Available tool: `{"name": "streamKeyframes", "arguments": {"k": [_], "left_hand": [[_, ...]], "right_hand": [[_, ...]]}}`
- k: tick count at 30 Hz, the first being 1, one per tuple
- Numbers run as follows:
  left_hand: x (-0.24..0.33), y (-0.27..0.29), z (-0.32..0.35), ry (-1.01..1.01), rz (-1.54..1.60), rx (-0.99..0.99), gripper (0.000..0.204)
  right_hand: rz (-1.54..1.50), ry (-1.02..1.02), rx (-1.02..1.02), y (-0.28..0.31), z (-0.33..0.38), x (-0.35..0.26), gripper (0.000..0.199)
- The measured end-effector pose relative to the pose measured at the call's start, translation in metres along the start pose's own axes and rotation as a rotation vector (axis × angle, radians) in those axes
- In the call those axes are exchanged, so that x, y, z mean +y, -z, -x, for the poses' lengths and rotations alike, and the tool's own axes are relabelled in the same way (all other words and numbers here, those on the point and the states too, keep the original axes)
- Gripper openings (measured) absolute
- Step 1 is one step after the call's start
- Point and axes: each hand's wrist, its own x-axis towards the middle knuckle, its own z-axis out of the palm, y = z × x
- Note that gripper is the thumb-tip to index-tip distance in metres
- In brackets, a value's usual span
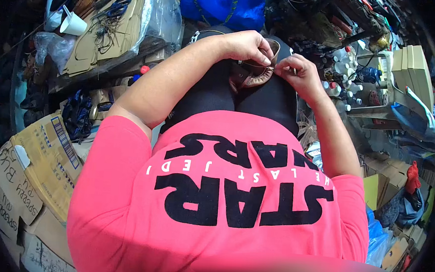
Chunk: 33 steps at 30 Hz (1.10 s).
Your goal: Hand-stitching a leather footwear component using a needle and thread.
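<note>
1. Brown leather shoe piece point(259, 81), one: lay over the black-clad thighs, between the two hands, its gathered, puckered edge turned toward the wearer's body.
2. Left hand point(253, 47), bare: bent over the shoe piece's far part, thumb and fingers closed on its edge; grasping it.
3. Right hand point(301, 75), bare: at the shoe piece's right side, thumb and forefinger drawn together beside the edge; whether they gripped the leather or something finer could not be told.
4. Black trousers point(211, 91): worn, beneath the shoe piece.
5. Pink shirt point(119, 195), short-sleeved, black lettering across the chest: worn.
6. Blue bag point(223, 7), one: beyond the knees.
7. Cardboard sheets point(89, 53), flat: to the left, with dark-handled scissors point(117, 6) on top.
8. White cup point(74, 23), one: near the left end of the cardboard sheets, tilted.
9. Clear plastic sheeting point(160, 15): between the cardboard sheets and the blue bag.
10. White bottles point(342, 69), several, some red-capped: grouped right of the right hand.
11. Yellowish carton point(44, 158), one: lower left.
12. Red cloth point(413, 178), one: far right.
</note>
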Motion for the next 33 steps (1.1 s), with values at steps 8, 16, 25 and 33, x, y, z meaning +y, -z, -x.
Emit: {"name": "streamKeyframes", "arguments": {"k": [8, 16, 25, 33], "left_hand": [[-0.003, -0.002, -0.001, -0.083, -0.038, -0.057, 0.030], [0.017, 0.005, 0.002, -0.136, -0.246, -0.144, 0.032], [0.003, -0.007, 0.012, -0.348, -0.668, 0.644, 0.044], [-0.018, 0.024, 0.111, 0.097, -0.597, 0.413, 0.029]], "right_hand": [[0.193, 0.067, 0.093, -0.002, 0.015, -0.021, 0.017], [0.774, 0.136, -0.166, 0.001, -0.007, -0.066, 0.015], [-0.109, -0.341, -0.063, 0.001, -0.009, -0.023, 0.014], [-0.002, -0.145, 0.111, -0.006, 0.014, 0.013, 0.022]]}}
